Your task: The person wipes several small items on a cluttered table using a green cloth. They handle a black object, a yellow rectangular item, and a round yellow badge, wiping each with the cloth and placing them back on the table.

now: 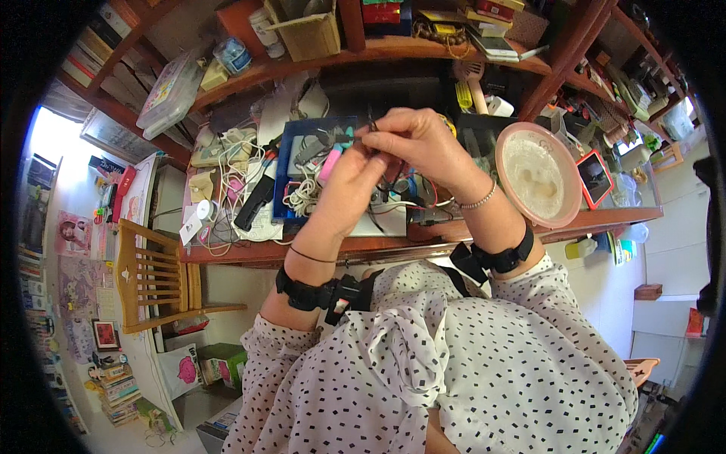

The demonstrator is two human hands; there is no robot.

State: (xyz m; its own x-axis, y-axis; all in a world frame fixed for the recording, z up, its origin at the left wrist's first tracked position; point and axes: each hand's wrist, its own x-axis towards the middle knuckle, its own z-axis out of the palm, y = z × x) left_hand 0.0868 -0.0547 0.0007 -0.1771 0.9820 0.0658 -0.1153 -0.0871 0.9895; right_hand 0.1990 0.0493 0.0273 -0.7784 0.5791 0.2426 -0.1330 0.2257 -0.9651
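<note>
Held together over the desk, my left hand (354,176) and my right hand (420,136) pinch a thin black cable (372,122) between their fingertips. The fingers hide most of it. Below and to the left stands a blue box (282,176), its contents jumbled. Inside it are a coiled white cable (303,198), a pink stick-shaped object (329,165) and a grey device (312,150). Under my right wrist run loose black, red and white wires (417,205). A long black bar-shaped object (255,201) lies just left of the box.
A pink basin (573,193) holding whitish contents stands on the right of the desk. Beside it leans a red-framed tablet-like object (595,179). Tangled white cables (232,147) cover the left side. A loaded wooden shelf (374,48) crosses behind. A wooden chair (153,272) stands left.
</note>
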